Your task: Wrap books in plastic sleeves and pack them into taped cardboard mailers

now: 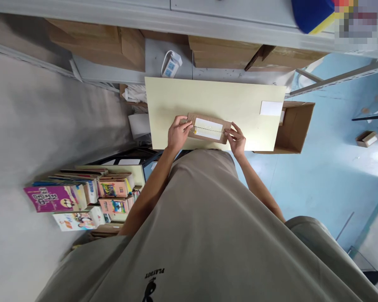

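Observation:
A small brown cardboard piece (203, 136) with two white panels and a thin dark line between them is on or just above the pale yellow board (170, 96). A tiny yellow mark shows near its left end. My left hand (177, 133) pinches its left end between thumb and fingers. At the opposite end, my right hand (236, 139) grips the cardboard with its fingertips. Whether its underside touches the board, I cannot tell. A white card (271, 108) lies on the board to the right of my right hand.
An open cardboard box (298, 126) stands at the board's right edge. Behind the board are a white power strip (171, 67) and large cartons (223, 52) under a grey shelf (208, 23). Stacks of books (113, 197) sit at lower left, beside my left arm.

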`<state>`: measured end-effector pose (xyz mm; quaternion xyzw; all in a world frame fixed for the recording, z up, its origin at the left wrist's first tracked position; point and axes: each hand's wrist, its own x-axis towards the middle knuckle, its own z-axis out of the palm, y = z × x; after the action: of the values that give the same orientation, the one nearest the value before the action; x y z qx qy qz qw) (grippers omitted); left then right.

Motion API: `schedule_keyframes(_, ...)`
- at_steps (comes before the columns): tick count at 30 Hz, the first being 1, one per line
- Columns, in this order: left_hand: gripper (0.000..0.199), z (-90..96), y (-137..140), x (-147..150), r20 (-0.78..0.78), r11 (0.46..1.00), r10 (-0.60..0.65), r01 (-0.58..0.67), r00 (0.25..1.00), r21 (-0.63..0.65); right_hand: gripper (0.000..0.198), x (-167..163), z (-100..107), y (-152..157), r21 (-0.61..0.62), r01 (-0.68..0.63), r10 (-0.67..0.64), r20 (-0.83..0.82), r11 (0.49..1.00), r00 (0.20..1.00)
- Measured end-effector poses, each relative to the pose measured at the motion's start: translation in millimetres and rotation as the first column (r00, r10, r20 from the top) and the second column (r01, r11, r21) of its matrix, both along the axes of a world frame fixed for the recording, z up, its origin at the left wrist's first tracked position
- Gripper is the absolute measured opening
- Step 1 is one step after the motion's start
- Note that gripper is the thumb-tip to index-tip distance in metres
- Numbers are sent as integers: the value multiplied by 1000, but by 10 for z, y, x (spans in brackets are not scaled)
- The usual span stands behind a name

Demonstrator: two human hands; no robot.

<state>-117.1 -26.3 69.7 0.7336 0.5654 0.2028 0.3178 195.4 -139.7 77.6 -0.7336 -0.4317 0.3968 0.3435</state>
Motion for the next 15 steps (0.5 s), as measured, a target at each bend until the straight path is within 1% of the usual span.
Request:
schedule_keyframes(3,20,-98,-1,24,44,1000,19,-20,999,21,43,-21,19,51,-57,35,-36,-16,998,999)
schedule_keyframes(5,20,-145,17,54,84,998,60,-61,995,11,44,-10,30,109,-87,50,-52,-22,995,998)
schedule_keyframes(7,20,-165,39,87,125,994,106,-106,987,-10,45,15,34,181,-90,59,-62,-25,994,998)
schedule_keyframes(11,23,-112,50,136,153,985,166,-157,974,-70,41,82,21,317,-59,27,-29,-35,998,999)
schedule_keyframes(15,25,8,19,165,159,967,229,-205,960,-154,43,120,31,370,-86,-30,32,15,996,999)
